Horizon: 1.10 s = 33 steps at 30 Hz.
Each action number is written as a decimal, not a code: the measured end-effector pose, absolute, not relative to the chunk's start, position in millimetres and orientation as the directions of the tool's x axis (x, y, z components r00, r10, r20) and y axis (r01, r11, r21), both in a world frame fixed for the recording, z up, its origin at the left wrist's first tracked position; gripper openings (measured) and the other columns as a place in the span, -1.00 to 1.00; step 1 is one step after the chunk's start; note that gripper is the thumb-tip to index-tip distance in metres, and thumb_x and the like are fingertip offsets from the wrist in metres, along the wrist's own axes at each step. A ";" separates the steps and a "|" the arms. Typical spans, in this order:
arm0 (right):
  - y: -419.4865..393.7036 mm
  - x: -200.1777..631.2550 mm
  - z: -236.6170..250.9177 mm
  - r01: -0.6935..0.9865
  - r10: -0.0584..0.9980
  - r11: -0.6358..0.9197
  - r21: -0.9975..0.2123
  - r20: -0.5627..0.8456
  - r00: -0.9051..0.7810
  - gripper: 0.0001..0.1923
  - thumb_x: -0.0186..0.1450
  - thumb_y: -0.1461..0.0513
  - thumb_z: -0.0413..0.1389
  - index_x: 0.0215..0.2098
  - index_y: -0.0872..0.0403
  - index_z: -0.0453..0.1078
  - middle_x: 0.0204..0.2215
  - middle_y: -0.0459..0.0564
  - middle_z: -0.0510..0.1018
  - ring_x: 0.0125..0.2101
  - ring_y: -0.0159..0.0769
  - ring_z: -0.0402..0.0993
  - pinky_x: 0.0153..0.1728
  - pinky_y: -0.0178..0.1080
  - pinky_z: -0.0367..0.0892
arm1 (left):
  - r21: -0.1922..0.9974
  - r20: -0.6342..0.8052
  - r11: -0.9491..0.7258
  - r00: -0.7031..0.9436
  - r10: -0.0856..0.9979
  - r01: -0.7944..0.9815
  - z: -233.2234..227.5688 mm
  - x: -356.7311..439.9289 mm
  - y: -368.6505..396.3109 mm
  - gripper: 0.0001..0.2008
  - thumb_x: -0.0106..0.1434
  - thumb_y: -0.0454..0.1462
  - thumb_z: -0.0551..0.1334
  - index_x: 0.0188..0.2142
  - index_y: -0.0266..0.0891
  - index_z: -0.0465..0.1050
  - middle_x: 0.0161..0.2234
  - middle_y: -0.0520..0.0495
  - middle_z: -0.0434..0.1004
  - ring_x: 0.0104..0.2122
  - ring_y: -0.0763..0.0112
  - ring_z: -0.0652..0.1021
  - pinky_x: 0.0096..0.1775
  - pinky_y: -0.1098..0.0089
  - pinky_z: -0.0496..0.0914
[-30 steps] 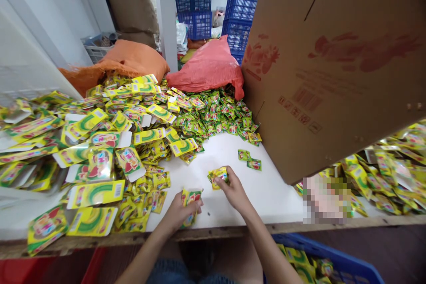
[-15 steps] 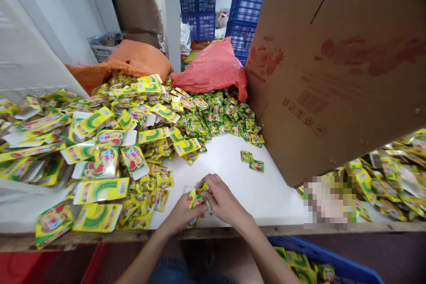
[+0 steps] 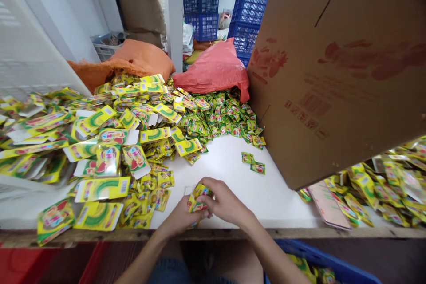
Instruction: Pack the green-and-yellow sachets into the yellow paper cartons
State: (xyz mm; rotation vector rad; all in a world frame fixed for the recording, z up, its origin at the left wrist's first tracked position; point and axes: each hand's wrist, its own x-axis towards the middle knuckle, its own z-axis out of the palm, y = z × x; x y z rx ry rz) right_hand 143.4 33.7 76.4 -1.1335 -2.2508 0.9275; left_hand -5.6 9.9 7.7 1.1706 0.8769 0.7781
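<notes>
L hand (image 3: pixel 182 218) w/ box (image 3: pixel 192 205) — R hand (image 3: pixel 224 199) w/ sachets (image 3: pixel 203 190).

Yellow sachet (image 3: pixel 203 190) against small yellow-green box (image 3: pixel 192 204), both handheld

Two hands (image 3: pixel 226 202), one box (image 3: pixel 192 204) between them; two sacks (image 3: pixel 213 71) along the worktop's (image 3: pixel 224 159) back edge; two stray sachets (image 3: pixel 258 168); one carton (image 3: pixel 319 88).
</notes>
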 end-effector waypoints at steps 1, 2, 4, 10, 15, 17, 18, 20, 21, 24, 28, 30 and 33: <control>33.5 142.7 75.6 0.537 0.824 0.451 -0.713 0.101 -0.558 -0.87 0.15 0.38 0.04 -0.37 0.04 0.25 -0.43 -0.13 0.36 -0.38 -0.36 0.28 -0.38 -0.34 0.15 | 0.975 -0.164 0.215 0.450 0.878 -0.065 8.5 -5.6 10.1 -0.82 0.01 -0.25 0.27 -0.39 -0.32 0.46 -0.46 -0.01 0.52 -0.40 0.37 0.47 -0.32 0.44 0.32; 33.4 141.6 74.6 0.562 0.824 0.470 -0.681 0.109 -0.556 -0.87 0.15 0.38 0.04 -0.38 0.04 0.25 -0.41 -0.12 0.35 -0.35 -0.34 0.27 -0.36 -0.33 0.15 | 0.976 -0.156 0.207 0.441 0.884 -0.068 8.7 -5.6 10.5 -0.84 0.01 -0.26 0.27 -0.40 -0.32 0.47 -0.47 0.00 0.51 -0.40 0.37 0.47 -0.32 0.45 0.32; 32.8 139.2 72.2 0.621 0.823 0.501 -0.603 0.109 -0.558 -0.88 0.15 0.38 0.03 -0.39 0.05 0.23 -0.38 -0.07 0.33 -0.30 -0.30 0.24 -0.31 -0.29 0.16 | 0.980 -0.140 0.187 0.434 0.890 -0.068 7.6 -5.7 12.0 -0.86 0.01 -0.28 0.25 -0.41 -0.32 0.46 -0.48 0.01 0.51 -0.41 0.38 0.47 -0.32 0.45 0.32; 29.5 144.3 66.0 0.620 0.842 0.475 -0.625 0.119 -0.525 -0.82 0.18 0.35 0.03 -0.24 0.06 0.23 -0.28 -0.01 0.33 -0.22 -0.25 0.22 -0.20 -0.20 0.17 | 0.982 -0.153 0.185 0.383 0.911 -0.047 -1.5 -5.2 14.1 -0.86 0.01 -0.30 0.25 -0.39 -0.33 0.42 -0.47 0.02 0.48 -0.43 0.39 0.45 -0.35 0.45 0.32; 29.6 153.2 60.0 0.491 0.898 0.383 -0.782 0.191 -0.396 -0.87 0.20 0.34 0.03 -0.26 0.05 0.24 -0.33 -0.06 0.35 -0.27 -0.31 0.26 -0.23 -0.25 0.20 | 0.976 -0.146 0.193 0.362 0.921 -0.099 -1.0 -2.8 12.2 -0.68 0.02 -0.26 0.28 -0.21 -0.32 0.34 -0.36 -0.03 0.48 -0.36 0.34 0.48 -0.29 0.40 0.35; 29.5 151.1 57.4 0.513 0.893 0.413 -0.752 0.223 -0.392 -0.93 0.20 0.34 0.04 -0.33 0.06 0.27 -0.36 -0.06 0.35 -0.27 -0.29 0.25 -0.23 -0.23 0.19 | 0.984 -0.130 0.165 0.353 0.927 -0.071 0.2 -2.3 12.5 -0.69 0.02 -0.27 0.28 -0.22 -0.32 0.35 -0.34 -0.05 0.47 -0.34 0.33 0.47 -0.28 0.40 0.35; 29.2 149.3 56.2 0.523 0.887 0.428 -0.737 0.234 -0.398 -0.94 0.20 0.33 0.05 -0.35 0.06 0.29 -0.36 -0.06 0.35 -0.26 -0.28 0.24 -0.23 -0.22 0.18 | 0.987 -0.120 0.148 0.345 0.931 -0.056 0.6 -2.3 12.7 -0.71 0.01 -0.28 0.28 -0.24 -0.33 0.35 -0.34 -0.06 0.47 -0.33 0.32 0.46 -0.27 0.40 0.34; 28.1 145.7 53.6 0.530 0.879 0.446 -0.721 0.243 -0.410 -0.95 0.21 0.32 0.05 -0.37 0.06 0.32 -0.37 -0.05 0.36 -0.25 -0.27 0.23 -0.23 -0.22 0.17 | 0.991 -0.104 0.125 0.337 0.936 -0.043 1.1 -2.8 13.1 -0.73 0.01 -0.29 0.28 -0.25 -0.32 0.36 -0.33 -0.06 0.48 -0.30 0.31 0.46 -0.23 0.39 0.34; 27.3 144.5 52.4 0.528 0.877 0.452 -0.719 0.249 -0.412 -0.95 0.22 0.31 0.05 -0.37 0.06 0.33 -0.37 -0.05 0.36 -0.25 -0.27 0.23 -0.23 -0.21 0.17 | 0.991 -0.102 0.123 0.334 0.937 -0.045 1.1 -3.2 13.1 -0.72 0.01 -0.30 0.27 -0.25 -0.32 0.36 -0.32 -0.06 0.48 -0.28 0.30 0.46 -0.22 0.38 0.34; 23.4 143.8 49.1 0.516 0.885 0.453 -0.727 0.300 -0.356 -0.92 0.22 0.29 0.06 -0.30 0.03 0.35 -0.31 -0.03 0.35 -0.22 -0.25 0.23 -0.18 -0.18 0.16 | 0.988 -0.133 0.149 0.315 0.940 -0.028 0.6 -4.7 11.9 -0.69 0.01 -0.29 0.27 -0.22 -0.33 0.36 -0.31 -0.06 0.49 -0.29 0.28 0.46 -0.23 0.37 0.34; 13.3 142.9 45.9 0.552 0.896 0.441 -0.708 0.311 -0.317 -0.92 0.23 0.28 0.04 -0.40 0.03 0.36 -0.19 0.00 0.33 -0.09 -0.20 0.19 -0.09 -0.11 0.11 | 0.988 -0.150 0.153 0.303 0.941 0.014 -0.5 -5.9 10.2 -0.68 -0.01 -0.32 0.26 -0.21 -0.34 0.39 -0.33 -0.06 0.51 -0.29 0.27 0.47 -0.22 0.37 0.34; 7.7 141.5 43.6 0.565 0.894 0.436 -0.700 0.269 -0.357 -0.87 0.22 0.25 0.06 -0.49 0.05 0.35 -0.14 0.00 0.32 -0.04 -0.16 0.16 -0.07 -0.10 0.11 | 0.992 -0.125 0.124 0.311 0.942 0.024 -0.8 -5.8 10.3 -0.69 -0.03 -0.36 0.25 -0.22 -0.33 0.41 -0.33 -0.06 0.53 -0.28 0.26 0.47 -0.19 0.37 0.34; 1.4 142.3 36.6 0.547 0.915 0.393 -0.739 0.257 -0.310 -0.87 0.24 0.20 0.04 -0.44 0.01 0.37 -0.09 -0.04 0.31 -0.01 -0.16 0.16 -0.04 -0.10 0.12 | 0.989 -0.140 0.120 0.297 0.944 0.083 -0.4 -5.8 11.6 -0.73 -0.01 -0.31 0.24 -0.26 -0.35 0.43 -0.37 -0.06 0.54 -0.31 0.25 0.48 -0.22 0.36 0.35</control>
